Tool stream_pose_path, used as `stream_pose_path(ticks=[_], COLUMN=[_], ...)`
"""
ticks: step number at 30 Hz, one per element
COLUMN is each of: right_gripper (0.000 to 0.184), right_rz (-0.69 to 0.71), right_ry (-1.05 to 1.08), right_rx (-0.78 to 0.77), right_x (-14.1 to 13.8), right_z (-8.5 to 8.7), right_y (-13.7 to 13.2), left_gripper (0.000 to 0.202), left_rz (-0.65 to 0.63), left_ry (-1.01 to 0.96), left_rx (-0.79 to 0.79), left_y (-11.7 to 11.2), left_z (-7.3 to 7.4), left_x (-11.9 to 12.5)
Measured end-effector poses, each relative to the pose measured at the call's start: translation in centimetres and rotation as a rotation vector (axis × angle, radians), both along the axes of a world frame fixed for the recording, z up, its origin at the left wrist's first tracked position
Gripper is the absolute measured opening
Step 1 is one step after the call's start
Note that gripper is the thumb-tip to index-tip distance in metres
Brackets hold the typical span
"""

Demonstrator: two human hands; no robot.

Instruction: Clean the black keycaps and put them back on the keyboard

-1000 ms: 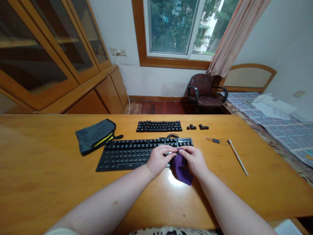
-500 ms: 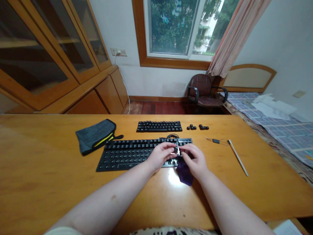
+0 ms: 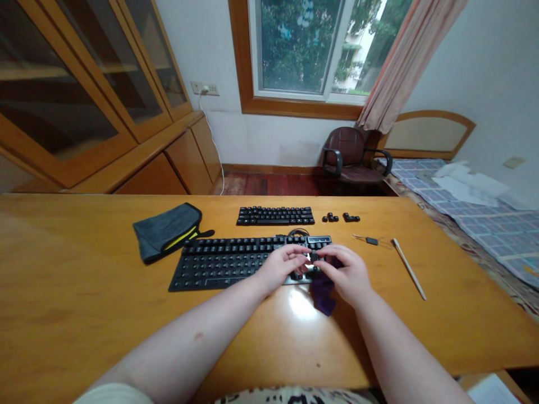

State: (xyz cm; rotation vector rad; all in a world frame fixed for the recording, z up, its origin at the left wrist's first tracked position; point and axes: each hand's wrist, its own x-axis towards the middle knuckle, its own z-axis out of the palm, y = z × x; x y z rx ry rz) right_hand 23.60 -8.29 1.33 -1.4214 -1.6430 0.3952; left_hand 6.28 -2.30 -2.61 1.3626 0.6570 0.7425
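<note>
A full-size black keyboard [image 3: 223, 261] lies before me, its middle rows bare of keycaps and showing the switches. Over its right part, my right hand [image 3: 347, 272] pinches a small black keycap [image 3: 314, 256] between thumb and fingertips. A dark purple cloth [image 3: 324, 297] hangs beneath that hand onto the table; whether the hidden fingers grip it I cannot see. Close on the left of the keycap is my left hand [image 3: 282, 266], its fingers curved and apart, thumb and forefinger tips almost at the keycap. The hands cover part of the keyboard's right side.
Behind the keyboard sit a block of removed keycaps [image 3: 275, 216] and two small keycap groups [image 3: 330, 217]. A grey cloth with yellow lining [image 3: 166, 233] is at left. On the right lie a wire keycap puller [image 3: 371, 241] and a white stick [image 3: 408, 269].
The keycap has passed from between both hands into my right hand's pinch, slightly rightward. My left fingers have loosened, and the purple cloth has shifted a little right.
</note>
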Motion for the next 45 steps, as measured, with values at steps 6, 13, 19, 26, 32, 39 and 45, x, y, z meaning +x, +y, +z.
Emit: stream_pose_path(ticks=[6, 13, 19, 26, 32, 39, 45], right_gripper=[0.015, 0.017, 0.016, 0.017, 0.021, 0.025, 0.028], right_rz=[-0.016, 0.011, 0.031, 0.056, 0.037, 0.016, -0.079], right_ry=[-0.274, -0.383, -0.432, -0.453, -0.61, -0.67, -0.712], right_rx=[-0.063, -0.105, -0.078, -0.075, -0.062, -0.084, -0.213], right_x=[4.4, 3.6, 3.7, 3.7, 3.5, 2.6, 1.8], right_z=[0.8, -3.9, -5.1, -5.1, -5.4, -4.6, -3.2], right_y=[-1.0, -1.1, -0.6, -0.7, -1.0, -1.3, -2.0], left_gripper=[0.071, 0.102, 0.101, 0.101, 0.101, 0.101, 0.101], left_rz=[0.075, 0.08, 0.092, 0.098, 0.098, 0.103, 0.089], left_ry=[0.634, 0.903, 0.921, 0.903, 0.901, 0.898, 0.913], left_rx=[0.933, 0.983, 0.984, 0.981, 0.977, 0.97, 0.962], left_y=[-0.2, 0.1, 0.1, 0.1, 0.1, 0.1, 0.1], left_z=[0.9, -0.5, -0.7, -0.9, -0.8, -1.0, -0.9], left_x=[-0.9, -0.6, -0.6, -0.6, -0.6, -0.6, -0.5])
